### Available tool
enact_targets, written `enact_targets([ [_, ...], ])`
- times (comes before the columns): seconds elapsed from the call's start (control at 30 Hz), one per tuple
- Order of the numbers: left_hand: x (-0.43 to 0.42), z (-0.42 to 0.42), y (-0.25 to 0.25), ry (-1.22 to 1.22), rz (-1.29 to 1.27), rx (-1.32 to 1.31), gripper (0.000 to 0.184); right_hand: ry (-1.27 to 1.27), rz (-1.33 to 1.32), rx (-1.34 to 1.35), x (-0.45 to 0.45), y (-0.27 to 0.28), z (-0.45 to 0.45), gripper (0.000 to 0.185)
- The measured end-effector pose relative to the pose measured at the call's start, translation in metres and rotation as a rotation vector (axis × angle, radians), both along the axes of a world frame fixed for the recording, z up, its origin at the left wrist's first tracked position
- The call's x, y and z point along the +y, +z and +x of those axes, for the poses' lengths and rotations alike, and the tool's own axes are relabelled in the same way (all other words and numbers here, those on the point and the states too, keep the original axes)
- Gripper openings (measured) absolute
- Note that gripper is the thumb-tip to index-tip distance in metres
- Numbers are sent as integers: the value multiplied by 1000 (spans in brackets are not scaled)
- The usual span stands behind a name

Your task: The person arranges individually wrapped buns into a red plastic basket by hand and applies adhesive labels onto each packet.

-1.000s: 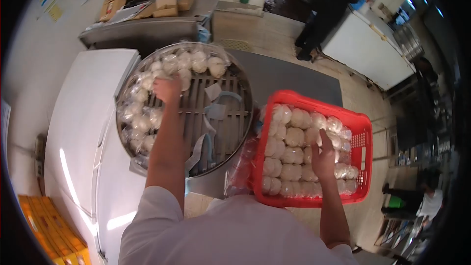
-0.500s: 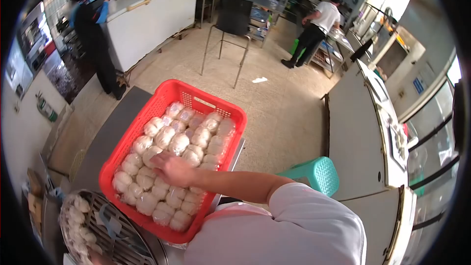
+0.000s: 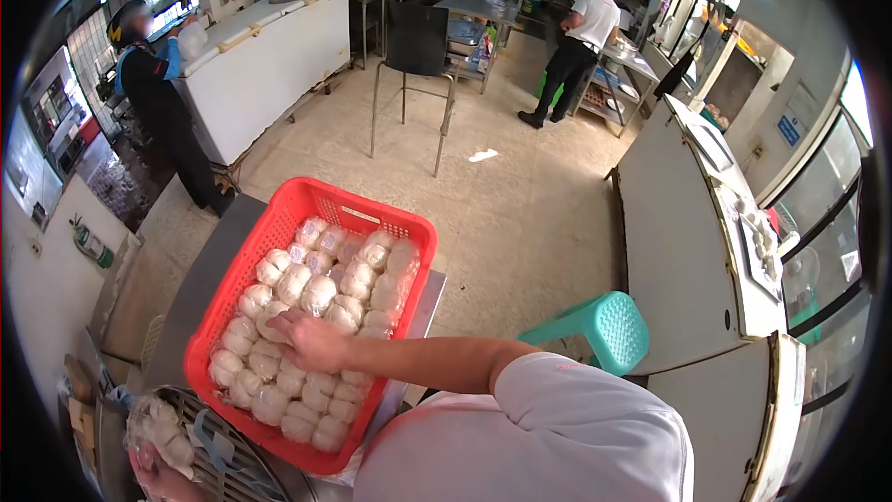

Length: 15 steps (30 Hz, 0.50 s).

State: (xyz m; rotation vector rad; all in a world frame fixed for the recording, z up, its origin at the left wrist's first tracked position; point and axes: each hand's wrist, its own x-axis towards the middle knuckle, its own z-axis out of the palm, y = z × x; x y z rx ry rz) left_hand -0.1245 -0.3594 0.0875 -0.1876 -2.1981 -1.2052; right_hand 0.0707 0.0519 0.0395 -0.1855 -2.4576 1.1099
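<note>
A red plastic basket [image 3: 206, 327] is filled with rows of white round buns [image 3: 319, 294] in clear wrap. My right hand [image 3: 316, 342] reaches across it, its fingers curled on a wrapped bun [image 3: 275, 320] near the middle. At the lower left, my left hand [image 3: 160, 476] grips a clear plastic pack of buns [image 3: 165, 432], partly cut off by the dark edge of the view. Beneath that pack is a round slatted metal steamer tray [image 3: 228, 460], with a pale blue strip [image 3: 214, 437] lying over it.
The basket stands on a metal table [image 3: 218, 256]. A teal stool [image 3: 618, 330] is at my right, beside white chest freezers [image 3: 683, 251]. A black chair [image 3: 415, 42] stands ahead. One person [image 3: 163, 102] is at the left freezer [image 3: 269, 60], another [image 3: 581, 42] at the back.
My left hand has come further into view, and the pack of buns has lifted with it. My right hand stays on the same bun. My view has tilted up slightly.
</note>
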Motion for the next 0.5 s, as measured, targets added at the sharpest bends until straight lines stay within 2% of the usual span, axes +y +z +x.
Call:
enact_targets([
  [0.03,18,4,3,-165,125,-24,26,15,-38,14,-2,6,0,53],
  [0.1,56,10,-4,-494,373,-66,28,111,0,234,-2,19,-3,64],
  [0.13,82,27,7,-577,343,-116,32,162,17,343,-3,26,-4,70],
  [0.23,166,90,47,-829,277,-247,42,311,-88,398,1,60,1,66],
  [0.27,196,114,63,-912,258,-291,45,420,-125,243,9,76,7,57],
  [0.33,231,130,55,-994,183,-264,37,627,-186,-64,30,104,19,39],
  [0.43,264,135,38,-1069,201,-266,57,600,-268,-72,48,72,14,15],
  [0.5,302,156,52,-987,329,-195,59,519,-216,-46,67,71,18,18],
])
